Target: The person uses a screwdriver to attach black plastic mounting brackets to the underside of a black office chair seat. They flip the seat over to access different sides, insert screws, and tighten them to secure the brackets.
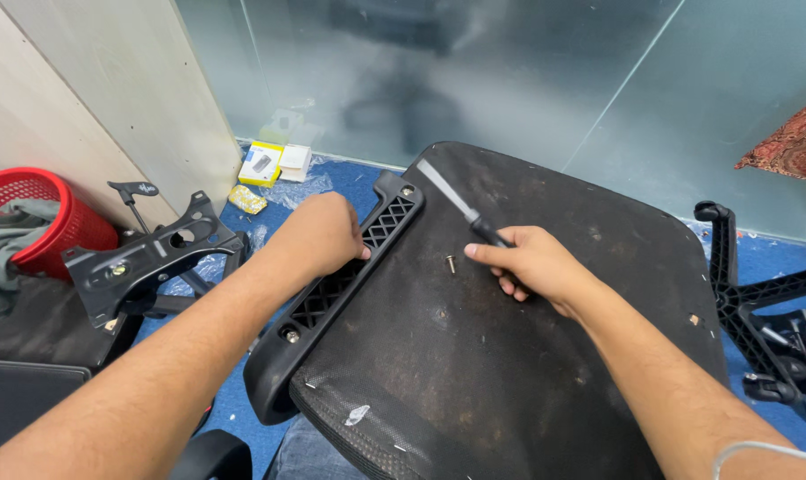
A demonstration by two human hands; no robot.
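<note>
Head view, frame centre: left hand (321, 233) grips a black armrest bracket (332, 293) on an upturned chair seat (527, 356); right hand (532, 265) holds a screwdriver (463, 209) beside a loose screw (451, 263).

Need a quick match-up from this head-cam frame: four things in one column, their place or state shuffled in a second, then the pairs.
Things:
1. screwdriver
2. loose screw
3. red basket
4. yellow box

Place or state:
A. on the blue floor by the glass wall
B. held in the right hand
C. far left, with grey cloth in it
D. lying on the upturned seat, between the two hands

Pairs: 1-B, 2-D, 3-C, 4-A

The left hand rests on the black armrest bolted along the seat's edge.
</note>
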